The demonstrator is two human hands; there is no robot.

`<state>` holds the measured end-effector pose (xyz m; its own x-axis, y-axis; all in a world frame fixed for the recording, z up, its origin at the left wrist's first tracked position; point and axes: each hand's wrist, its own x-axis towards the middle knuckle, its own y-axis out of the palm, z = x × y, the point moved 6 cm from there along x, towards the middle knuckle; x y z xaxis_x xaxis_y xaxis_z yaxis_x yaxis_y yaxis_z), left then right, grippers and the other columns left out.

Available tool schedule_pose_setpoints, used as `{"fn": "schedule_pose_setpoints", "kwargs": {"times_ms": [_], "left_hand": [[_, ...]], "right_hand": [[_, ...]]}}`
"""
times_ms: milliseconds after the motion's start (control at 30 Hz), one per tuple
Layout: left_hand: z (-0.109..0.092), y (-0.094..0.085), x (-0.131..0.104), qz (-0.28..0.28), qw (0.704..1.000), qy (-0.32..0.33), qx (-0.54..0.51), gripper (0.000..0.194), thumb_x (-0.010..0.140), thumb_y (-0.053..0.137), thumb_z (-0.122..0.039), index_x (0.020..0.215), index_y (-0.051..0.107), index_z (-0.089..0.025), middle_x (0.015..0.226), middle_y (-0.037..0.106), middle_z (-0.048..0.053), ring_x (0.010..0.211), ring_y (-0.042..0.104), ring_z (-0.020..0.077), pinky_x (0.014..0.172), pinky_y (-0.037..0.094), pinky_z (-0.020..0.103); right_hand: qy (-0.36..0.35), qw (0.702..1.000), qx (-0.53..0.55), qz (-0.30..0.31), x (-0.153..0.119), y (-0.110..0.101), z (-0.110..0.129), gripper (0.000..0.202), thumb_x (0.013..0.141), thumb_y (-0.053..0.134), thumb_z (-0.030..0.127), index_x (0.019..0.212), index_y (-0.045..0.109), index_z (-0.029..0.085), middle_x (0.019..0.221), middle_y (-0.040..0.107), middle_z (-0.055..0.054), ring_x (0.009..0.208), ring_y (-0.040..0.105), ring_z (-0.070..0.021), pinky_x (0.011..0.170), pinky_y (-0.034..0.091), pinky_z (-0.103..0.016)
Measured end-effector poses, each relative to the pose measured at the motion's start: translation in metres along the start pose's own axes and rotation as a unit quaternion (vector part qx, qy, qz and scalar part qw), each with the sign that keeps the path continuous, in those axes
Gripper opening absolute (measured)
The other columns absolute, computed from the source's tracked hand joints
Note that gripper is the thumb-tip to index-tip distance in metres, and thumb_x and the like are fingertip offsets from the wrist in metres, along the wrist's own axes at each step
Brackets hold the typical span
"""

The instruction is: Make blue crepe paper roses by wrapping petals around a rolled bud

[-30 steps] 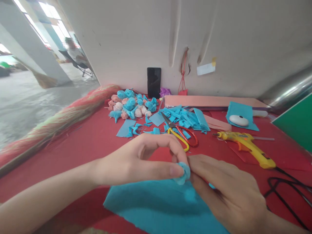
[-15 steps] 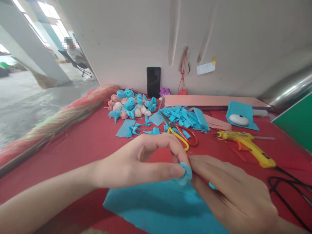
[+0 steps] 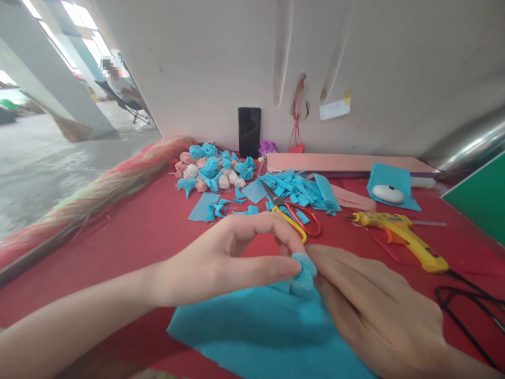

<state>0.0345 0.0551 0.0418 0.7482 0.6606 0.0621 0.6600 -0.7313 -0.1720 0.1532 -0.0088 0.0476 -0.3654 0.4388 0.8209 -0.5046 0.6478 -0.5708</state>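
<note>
On the worktop, largest first: red table surface (image 3: pixel 118 252), spread beneath everything listed; one blue sheet (image 3: pixel 252 331), lying flat in front, partly under both hands; one long pink board (image 3: pixel 347 163), along the wall; left hand (image 3: pixel 215 263), forefinger arched and thumb straight, their tips pinched nearly together on a small blue paper flower (image 3: pixel 308 266); right hand (image 3: pixel 379 305), fingers extended close together, tips at the flower's right side, whether gripping it cannot be told; one heap of blue, pink and white paper flowers (image 3: pixel 211 167), far left; one yellow glue gun (image 3: pixel 402 237), beyond the right hand; one pair of scissors (image 3: pixel 280 202), blades touching blue scraps (image 3: pixel 295 189); one black phone (image 3: pixel 249 131), propped upright; smallest, the pinched flower, between both hands, over the sheet
</note>
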Motion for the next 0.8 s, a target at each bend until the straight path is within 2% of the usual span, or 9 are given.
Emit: {"fn": "schedule_pose_setpoints", "kwargs": {"times_ms": [133,200,267,300,367,500,633,800], "left_hand": [[0.000,-0.002,0.001,-0.014,1.000,0.008,0.016,0.005,0.085,0.058,-0.021,0.083,0.058,-0.016,0.081,0.056,-0.001,0.075,0.055,0.0110,0.067,0.045,0.021],[0.002,-0.008,0.004,-0.051,0.998,0.020,0.041,0.011,0.088,0.053,-0.025,0.084,0.057,-0.016,0.083,0.058,0.000,0.076,0.056,0.0111,0.068,0.045,0.021],[0.008,-0.015,0.008,-0.085,0.987,0.021,0.134,0.017,0.092,0.045,-0.026,0.087,0.057,-0.016,0.088,0.061,0.001,0.082,0.057,0.0123,0.074,0.045,0.023],[0.013,-0.016,0.010,-0.083,0.976,0.015,0.203,0.018,0.093,0.043,-0.026,0.089,0.058,-0.016,0.090,0.061,0.002,0.084,0.057,0.0133,0.077,0.045,0.025],[0.029,-0.011,0.015,-0.017,0.947,-0.006,0.321,0.018,0.091,0.045,-0.023,0.090,0.061,-0.015,0.091,0.063,0.003,0.088,0.057,0.0160,0.080,0.044,0.028],[0.061,0.002,0.016,0.058,0.925,-0.025,0.375,0.014,0.082,0.061,-0.028,0.088,0.068,-0.018,0.092,0.066,0.005,0.093,0.058,0.0223,0.090,0.041,0.038],[0.077,0.014,0.014,0.079,0.911,-0.028,0.405,0.014,0.074,0.068,-0.023,0.087,0.068,-0.019,0.094,0.066,0.004,0.097,0.057,0.0257,0.095,0.035,0.045],[0.078,0.019,0.016,0.086,0.907,-0.016,0.411,0.010,0.072,0.063,-0.010,0.077,0.065,-0.019,0.089,0.067,0.002,0.092,0.057,0.0226,0.093,0.034,0.042]], "right_hand": [[0.009,1.000,0.013,0.000,-0.007,0.004,-0.003,0.030,0.096,0.041,0.020,0.085,0.069,0.016,0.075,0.077,-0.005,0.064,0.073,-0.0141,0.061,0.057,-0.016],[0.018,0.999,0.035,-0.001,-0.007,0.007,-0.005,0.024,0.094,0.045,0.016,0.085,0.067,0.015,0.077,0.076,-0.006,0.067,0.072,-0.0137,0.064,0.056,-0.016],[0.048,0.996,0.077,-0.012,-0.006,0.009,-0.012,0.018,0.091,0.048,0.010,0.087,0.065,0.014,0.075,0.075,-0.004,0.067,0.070,-0.0116,0.066,0.054,-0.015],[0.061,0.994,0.089,-0.014,-0.005,0.011,-0.015,0.017,0.089,0.049,0.007,0.087,0.064,0.015,0.073,0.074,-0.003,0.064,0.069,-0.0107,0.064,0.053,-0.015],[0.076,0.992,0.100,-0.020,-0.003,0.013,-0.021,0.018,0.087,0.050,0.005,0.081,0.062,0.016,0.068,0.071,-0.001,0.058,0.065,-0.0097,0.060,0.052,-0.016],[0.097,0.989,0.108,-0.020,0.000,0.017,-0.028,0.022,0.088,0.050,0.008,0.070,0.061,0.017,0.062,0.068,-0.001,0.055,0.063,-0.0098,0.057,0.049,-0.018],[0.102,0.989,0.106,-0.012,0.000,0.018,-0.028,0.021,0.087,0.050,0.006,0.077,0.065,0.017,0.059,0.066,0.000,0.056,0.063,-0.0104,0.056,0.049,-0.019],[0.091,0.988,0.118,-0.027,0.001,0.018,-0.027,0.017,0.085,0.052,0.004,0.080,0.064,0.015,0.069,0.072,-0.003,0.060,0.066,-0.0106,0.057,0.049,-0.019]]}}
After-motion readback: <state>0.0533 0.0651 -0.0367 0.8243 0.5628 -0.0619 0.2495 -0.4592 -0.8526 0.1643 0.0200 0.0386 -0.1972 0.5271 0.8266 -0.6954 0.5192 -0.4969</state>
